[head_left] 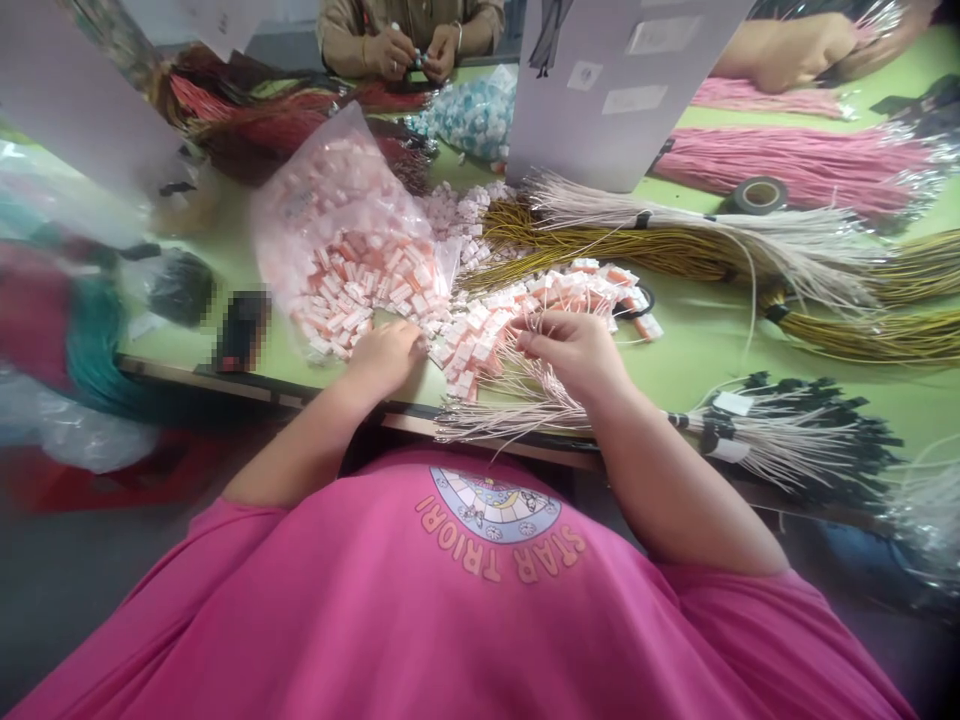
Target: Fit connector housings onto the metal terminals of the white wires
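My left hand (390, 352) rests at the front edge of a heap of small white and orange plastic connectors (356, 290). Its fingers are curled together, and whatever they hold is hidden. To the right, my right hand (574, 350) pinches a thin white wire between thumb and forefinger; the fingertips are partly lost among the parts. A cluster of connectors (480, 340) fitted on wires lies between the hands. Below my right hand, a bundle of white wires (517, 418) with bare tips runs along the table's front edge, under my forearm.
An open plastic bag (330, 180) spills the connectors. Yellow-black wires (637, 250), a white wire bundle (690, 215), pink wires (787, 165) and a tape roll (759, 194) lie at right. A grey divider (600, 90) stands behind. Across the table, another person's hands (416, 52) handle small parts.
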`<state>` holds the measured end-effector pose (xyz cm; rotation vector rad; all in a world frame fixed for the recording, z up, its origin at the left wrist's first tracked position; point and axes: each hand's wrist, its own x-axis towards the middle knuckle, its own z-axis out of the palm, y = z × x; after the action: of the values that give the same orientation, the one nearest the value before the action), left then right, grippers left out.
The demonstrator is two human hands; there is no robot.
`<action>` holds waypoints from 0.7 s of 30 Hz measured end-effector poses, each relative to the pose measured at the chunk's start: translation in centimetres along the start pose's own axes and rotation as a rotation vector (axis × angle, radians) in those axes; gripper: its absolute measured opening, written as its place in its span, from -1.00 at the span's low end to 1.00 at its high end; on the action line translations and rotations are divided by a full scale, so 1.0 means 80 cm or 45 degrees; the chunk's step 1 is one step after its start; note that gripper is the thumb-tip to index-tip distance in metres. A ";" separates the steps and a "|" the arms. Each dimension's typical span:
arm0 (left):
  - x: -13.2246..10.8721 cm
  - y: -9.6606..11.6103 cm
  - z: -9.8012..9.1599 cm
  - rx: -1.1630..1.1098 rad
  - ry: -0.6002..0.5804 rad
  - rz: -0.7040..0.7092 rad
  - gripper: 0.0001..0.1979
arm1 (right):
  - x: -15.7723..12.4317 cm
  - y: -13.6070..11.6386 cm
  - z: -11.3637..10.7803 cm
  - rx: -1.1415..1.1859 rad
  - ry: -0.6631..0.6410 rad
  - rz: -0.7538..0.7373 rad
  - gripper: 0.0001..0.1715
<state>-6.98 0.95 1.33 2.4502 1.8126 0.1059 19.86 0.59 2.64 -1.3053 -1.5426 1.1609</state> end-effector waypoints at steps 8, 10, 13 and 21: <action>-0.009 0.023 -0.023 -1.228 0.017 -0.104 -0.80 | -0.004 -0.008 0.008 0.020 -0.014 0.003 -0.94; -0.011 0.037 -0.027 -1.502 -0.046 -0.018 -0.84 | -0.007 -0.012 0.009 -0.033 -0.006 -0.023 -0.94; -0.012 0.061 -0.030 -1.629 -0.036 0.137 -0.95 | -0.011 -0.016 0.010 -0.078 -0.056 -0.074 -0.92; -0.012 0.085 -0.024 -1.842 -0.255 -0.098 -0.53 | -0.017 -0.011 0.014 -0.267 -0.053 -0.263 -0.83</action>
<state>-0.97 -1.87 4.00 1.2632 1.0184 0.7887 18.78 -0.99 3.18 -1.2259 -1.8217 0.9211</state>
